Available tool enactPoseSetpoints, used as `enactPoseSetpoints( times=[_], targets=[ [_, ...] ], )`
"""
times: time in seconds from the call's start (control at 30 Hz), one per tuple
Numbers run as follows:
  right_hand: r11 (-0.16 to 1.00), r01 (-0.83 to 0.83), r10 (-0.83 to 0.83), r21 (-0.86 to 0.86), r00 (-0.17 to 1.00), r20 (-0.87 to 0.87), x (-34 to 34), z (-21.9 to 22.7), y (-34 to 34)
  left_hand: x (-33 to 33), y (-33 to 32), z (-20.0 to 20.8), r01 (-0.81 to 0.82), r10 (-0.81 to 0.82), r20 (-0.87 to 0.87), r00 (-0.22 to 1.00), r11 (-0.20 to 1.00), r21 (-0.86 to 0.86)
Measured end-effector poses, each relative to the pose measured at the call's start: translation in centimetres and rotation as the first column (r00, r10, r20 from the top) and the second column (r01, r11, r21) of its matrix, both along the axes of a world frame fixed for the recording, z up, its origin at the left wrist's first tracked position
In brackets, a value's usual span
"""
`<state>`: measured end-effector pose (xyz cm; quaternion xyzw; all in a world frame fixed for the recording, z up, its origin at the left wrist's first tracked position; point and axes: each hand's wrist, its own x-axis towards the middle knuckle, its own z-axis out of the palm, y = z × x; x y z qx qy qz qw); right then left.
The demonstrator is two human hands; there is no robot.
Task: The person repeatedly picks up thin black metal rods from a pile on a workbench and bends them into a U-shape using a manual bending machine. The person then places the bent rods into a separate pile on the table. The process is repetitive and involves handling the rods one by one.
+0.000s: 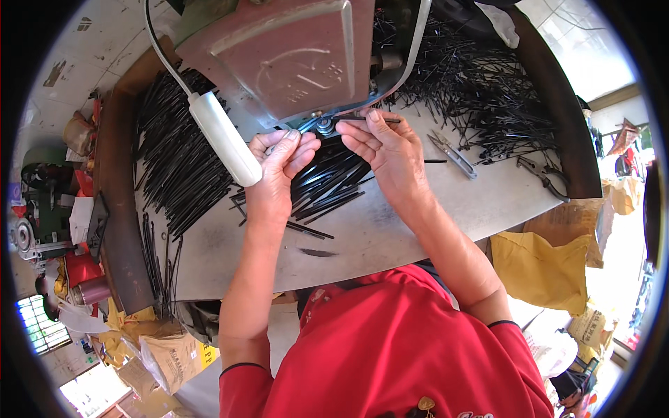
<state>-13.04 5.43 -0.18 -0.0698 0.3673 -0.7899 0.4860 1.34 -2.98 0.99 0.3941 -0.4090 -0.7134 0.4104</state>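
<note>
My left hand (284, 155) is closed in a pinch just below the machine head, left of a small round metal part (325, 126). What its fingertips hold is too small to make out. My right hand (385, 145) pinches a thin black strip (383, 120) between thumb and fingers, just right of that round part. Above both hands rises the dull pink machine housing (286, 59). Beneath and between my wrists lies a loose bundle of black strips (327, 188) on the metal worktable (376, 230).
A white lamp (221, 136) hangs close to my left wrist. Piles of black strips lie at left (178, 157) and far right (474, 83). Snips (453, 155) and black-handled pliers (546, 175) rest at right. A raised brown rim (120, 230) borders the table's side.
</note>
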Motion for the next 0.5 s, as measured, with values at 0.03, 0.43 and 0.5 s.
enactPoseSetpoints(
  times=[0.03, 0.43, 0.5],
  targets=[
    [1.000, -0.005, 0.005, -0.001, 1.000, -0.018, 0.1, 0.1, 0.1, 0.2, -0.5, 0.2, 0.029, -0.029, 0.023, 0.999, 1.000, 0.007],
    [0.985, -0.171, 0.171, -0.019, 0.985, -0.035, -3.5, 0.8, -0.8, 0.1, -1.1, 0.6, 0.012, -0.004, 0.106, 0.994, 0.998, -0.068],
    [0.987, -0.159, 0.159, -0.011, 0.987, -0.006, -3.6, 0.3, -1.0, 0.1, -1.1, 0.5, 0.038, -0.026, 0.123, 0.992, 0.995, -0.095]
  ],
)
